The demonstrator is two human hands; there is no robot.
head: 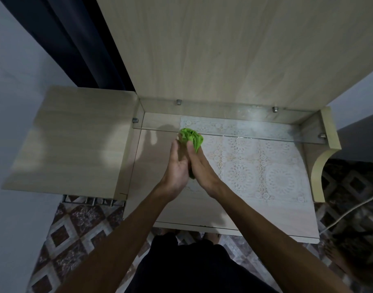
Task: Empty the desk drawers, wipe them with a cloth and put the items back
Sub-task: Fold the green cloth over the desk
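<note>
With both hands, left (177, 163) and right (199, 163), I grip the green cloth (190, 138), bunching it tight before wiping the drawers.

bare forearms (109, 235), dark shorts (192, 265), bare feet (211, 236)

Left hand (177, 166) and right hand (199, 163) grip bunched green cloth (190, 138) above desk (234, 218), lace mat (255, 166) underneath

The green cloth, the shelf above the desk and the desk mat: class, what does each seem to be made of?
Green cloth: soft fabric, matte; it bunches into folds between both hands. Shelf: clear glass, glossy; the mat shows through it and metal pegs hold it. Desk mat: white lace-patterned sheet, possibly vinyl or fabric; a slight sheen leaves this open.
</note>
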